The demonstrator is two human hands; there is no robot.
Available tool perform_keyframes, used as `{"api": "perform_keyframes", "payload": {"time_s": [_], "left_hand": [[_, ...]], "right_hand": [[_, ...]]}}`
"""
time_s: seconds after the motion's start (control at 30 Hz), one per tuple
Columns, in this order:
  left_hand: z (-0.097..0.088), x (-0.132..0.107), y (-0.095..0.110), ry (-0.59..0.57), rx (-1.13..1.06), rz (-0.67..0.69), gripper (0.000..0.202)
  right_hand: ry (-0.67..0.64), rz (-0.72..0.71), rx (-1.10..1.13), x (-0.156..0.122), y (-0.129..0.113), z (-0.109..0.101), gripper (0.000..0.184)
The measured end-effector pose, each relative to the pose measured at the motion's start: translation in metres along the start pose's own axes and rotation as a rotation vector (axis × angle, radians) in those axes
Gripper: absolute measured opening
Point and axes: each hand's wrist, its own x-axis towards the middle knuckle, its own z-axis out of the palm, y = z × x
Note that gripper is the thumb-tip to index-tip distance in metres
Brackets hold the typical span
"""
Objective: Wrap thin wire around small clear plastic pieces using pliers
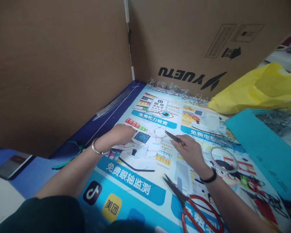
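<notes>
My left hand point(122, 133), a silver bangle on its wrist, rests fingers-down and curled on a printed poster point(126, 181) that covers the table; what its fingertips hold is hidden. My right hand point(190, 149), a black band on its wrist, is closed round small dark pliers point(172, 137) whose tip points left toward a thin wire loop point(158, 132) lying between the two hands.
Red-handled scissors point(194, 207) lie near my right forearm. A roll of clear tape point(224, 158), a teal sheet point(264, 152) with tangled wire pieces, a yellow plastic bag point(259, 89), straight wires point(113, 104), green-handled pliers point(68, 158) and cardboard walls point(58, 64) surround the poster. A phone point(11, 165) lies at far left.
</notes>
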Motion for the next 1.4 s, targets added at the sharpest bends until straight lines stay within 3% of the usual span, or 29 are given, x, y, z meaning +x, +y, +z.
{"api": "perform_keyframes", "payload": {"time_s": [0.23,0.57,0.7,0.93,1.17,1.4], "left_hand": [[-0.017,-0.009,-0.007,0.044,-0.093,0.065,0.022],[-0.021,-0.011,-0.005,0.247,-0.210,0.050,0.014],[-0.033,-0.010,0.003,0.355,-0.300,0.055,0.011],[-0.061,0.015,0.026,0.431,-0.592,0.288,0.013],[-0.046,0.041,0.035,0.245,-1.054,0.328,0.008],[-0.038,0.039,0.029,0.136,-1.133,0.287,0.008]], "right_hand": [[0.007,-0.009,-0.002,0.000,-0.001,0.000,0.031],[0.007,-0.028,-0.015,-0.001,-0.001,0.000,0.029],[0.001,-0.032,0.012,0.000,-0.001,0.001,0.028],[0.050,-0.086,0.063,-0.001,-0.002,0.001,0.024],[0.118,-0.156,0.065,-0.002,-0.001,0.003,0.020],[0.144,-0.252,-0.002,-0.006,-0.005,0.003,0.017]]}}
